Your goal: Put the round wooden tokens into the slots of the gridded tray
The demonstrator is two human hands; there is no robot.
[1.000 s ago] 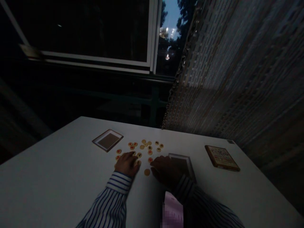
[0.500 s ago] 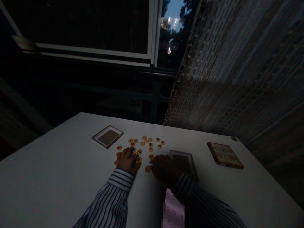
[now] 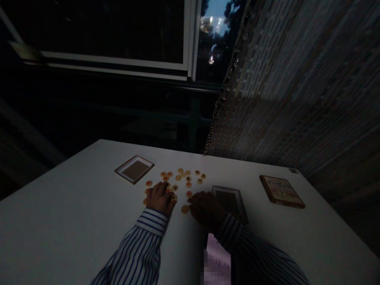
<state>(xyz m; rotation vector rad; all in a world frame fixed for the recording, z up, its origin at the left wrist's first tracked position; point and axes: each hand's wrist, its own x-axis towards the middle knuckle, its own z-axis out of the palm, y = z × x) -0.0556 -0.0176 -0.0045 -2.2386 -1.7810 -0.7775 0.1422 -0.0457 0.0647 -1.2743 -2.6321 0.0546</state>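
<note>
Round Chinese chess pieces (image 3: 174, 187), some with red characters, some with black and some showing a plain side, lie scattered on a white table (image 3: 80, 198). My left hand (image 3: 160, 199) rests palm down over the left part of the spread, its fingers apart on and between the pieces and partly covering several. In shadow, my right hand (image 3: 206, 208) lies low on the table with fingers extended. Its fingertips are beside a red-marked piece (image 3: 189, 194) and a plain-faced piece (image 3: 185, 209). No piece is lifted in either hand.
An open shallow box part (image 3: 134, 170) lies at the back left. Another dark tray (image 3: 230, 202) sits partly behind my right hand. Farther right is a closed box with a printed cover (image 3: 282, 190). A bead curtain (image 3: 267, 99) hangs past the table's back edge, and a lit phone-like screen (image 3: 218, 257) shows below.
Both hands stay almost where they were, and the pieces keep their layout. The whole view has shifted very slightly.
</note>
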